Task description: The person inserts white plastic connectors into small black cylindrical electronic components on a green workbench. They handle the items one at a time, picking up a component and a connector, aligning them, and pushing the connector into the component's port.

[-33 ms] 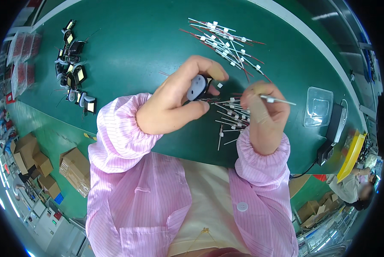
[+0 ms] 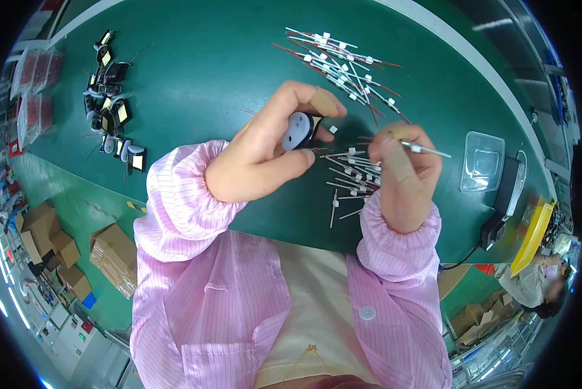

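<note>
With twelve o'clock at the far side of the green tabletop (image 2: 206, 78), the left hand (image 2: 261, 146) curls its thumb and fingers around a small black plastic housing with a pale grey oval face (image 2: 295, 131), gripping it above the table just left of the centre. The oval's long axis runs from about one o'clock to seven, its grey face turned toward nine and the black body on its three o'clock side. A tiny white block (image 2: 333, 129) shows just beside the curled fingertips. The right hand (image 2: 407, 172), at the housing's four o'clock and apart from it, pinches a slim white lead with a white connector (image 2: 432, 152); its long axis slants slightly, the white tip pointing between three and four. Thin red wire ends emerge toward nine from that hand, but the fingers hide whether they join the lead. Between the hands and nearer the body lies a group of similar white leads (image 2: 348, 171); a heap of white-and-red leads (image 2: 343, 78) spreads at one o'clock. A row of black housings with pale yellow pads (image 2: 121, 112) sits at ten, and a clear plastic box (image 2: 484, 136) at three.
</note>
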`<action>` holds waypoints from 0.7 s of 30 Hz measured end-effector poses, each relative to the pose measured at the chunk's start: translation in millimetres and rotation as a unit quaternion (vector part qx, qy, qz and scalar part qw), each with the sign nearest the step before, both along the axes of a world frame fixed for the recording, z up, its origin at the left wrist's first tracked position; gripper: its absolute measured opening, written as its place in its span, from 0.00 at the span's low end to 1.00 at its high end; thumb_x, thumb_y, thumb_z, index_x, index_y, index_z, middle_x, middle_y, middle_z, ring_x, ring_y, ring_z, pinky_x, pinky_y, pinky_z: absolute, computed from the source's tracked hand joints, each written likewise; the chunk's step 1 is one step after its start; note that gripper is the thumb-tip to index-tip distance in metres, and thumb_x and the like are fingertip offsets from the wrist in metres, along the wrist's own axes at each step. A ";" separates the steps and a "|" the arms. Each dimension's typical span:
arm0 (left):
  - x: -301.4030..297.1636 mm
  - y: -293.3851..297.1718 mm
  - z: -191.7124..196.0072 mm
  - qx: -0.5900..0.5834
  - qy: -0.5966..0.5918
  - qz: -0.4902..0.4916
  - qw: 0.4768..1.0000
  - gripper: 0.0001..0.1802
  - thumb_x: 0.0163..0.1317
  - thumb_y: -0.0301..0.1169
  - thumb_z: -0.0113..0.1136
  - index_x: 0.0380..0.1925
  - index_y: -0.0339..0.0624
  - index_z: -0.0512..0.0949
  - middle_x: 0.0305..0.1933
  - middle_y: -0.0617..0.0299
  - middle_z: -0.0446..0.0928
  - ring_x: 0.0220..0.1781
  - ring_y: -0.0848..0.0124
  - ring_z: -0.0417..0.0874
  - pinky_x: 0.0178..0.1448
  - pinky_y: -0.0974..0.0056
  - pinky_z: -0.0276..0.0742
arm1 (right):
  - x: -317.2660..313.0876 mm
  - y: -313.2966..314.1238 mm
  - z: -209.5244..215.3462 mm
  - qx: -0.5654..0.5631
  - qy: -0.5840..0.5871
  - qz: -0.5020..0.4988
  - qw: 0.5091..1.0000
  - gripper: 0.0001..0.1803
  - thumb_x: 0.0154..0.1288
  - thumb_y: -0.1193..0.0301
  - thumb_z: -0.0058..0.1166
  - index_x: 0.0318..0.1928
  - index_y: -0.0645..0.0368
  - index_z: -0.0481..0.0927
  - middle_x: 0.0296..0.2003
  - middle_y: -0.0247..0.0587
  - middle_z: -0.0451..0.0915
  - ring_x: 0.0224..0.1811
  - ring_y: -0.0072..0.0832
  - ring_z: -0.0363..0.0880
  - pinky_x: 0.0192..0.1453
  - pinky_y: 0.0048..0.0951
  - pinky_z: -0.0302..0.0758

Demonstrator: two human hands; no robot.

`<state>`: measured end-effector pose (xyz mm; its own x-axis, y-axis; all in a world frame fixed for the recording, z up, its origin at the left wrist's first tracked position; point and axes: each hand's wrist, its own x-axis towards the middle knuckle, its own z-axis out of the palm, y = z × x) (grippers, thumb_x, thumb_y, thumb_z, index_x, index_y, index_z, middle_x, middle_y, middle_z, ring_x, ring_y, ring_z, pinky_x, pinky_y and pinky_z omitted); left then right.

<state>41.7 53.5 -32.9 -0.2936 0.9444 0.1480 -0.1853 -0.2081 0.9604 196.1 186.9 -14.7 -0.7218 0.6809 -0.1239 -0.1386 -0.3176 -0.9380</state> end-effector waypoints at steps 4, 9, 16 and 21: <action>-0.5 3.9 -0.4 -0.032 0.088 0.012 0.996 0.33 0.56 0.14 0.48 0.63 0.37 0.54 0.62 0.47 0.65 0.62 0.64 0.68 0.67 0.57 0.63 | 4.7 11.5 -10.8 -0.099 0.061 -0.002 0.993 0.03 0.63 0.79 0.53 0.36 0.67 0.77 0.30 0.40 0.77 0.33 0.23 0.74 0.40 0.24 0.68; 3.5 3.2 6.7 -0.054 -0.001 -0.018 0.998 0.30 0.55 0.20 0.63 0.58 0.34 0.64 0.54 0.50 0.72 0.55 0.66 0.73 0.60 0.60 0.70 | 4.1 10.1 -11.3 -0.124 0.077 0.000 0.989 0.05 0.63 0.78 0.54 0.37 0.68 0.77 0.31 0.41 0.77 0.33 0.25 0.73 0.40 0.26 0.68; 3.7 4.8 10.4 -0.135 0.048 -0.053 0.988 0.32 0.52 0.21 0.69 0.58 0.30 0.67 0.53 0.51 0.75 0.52 0.66 0.77 0.53 0.65 0.75 | 4.5 8.5 -9.6 -0.080 0.078 0.006 0.994 0.04 0.63 0.79 0.53 0.37 0.68 0.77 0.35 0.44 0.79 0.38 0.27 0.76 0.44 0.26 0.71; 11.8 3.8 5.9 -0.145 0.106 -0.039 0.983 0.35 0.55 0.19 0.64 0.63 0.32 0.61 0.62 0.46 0.71 0.62 0.62 0.74 0.58 0.61 0.73 | 1.9 -0.5 -2.2 0.038 0.038 0.027 0.998 0.04 0.61 0.84 0.53 0.37 0.68 0.77 0.42 0.46 0.78 0.42 0.26 0.77 0.48 0.27 0.74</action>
<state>53.5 57.3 -27.0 -0.2096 0.9744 -0.0813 0.0200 0.0874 0.9960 198.0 186.4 -16.9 -0.7628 0.6464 -0.0175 -0.1948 -0.2556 -0.9470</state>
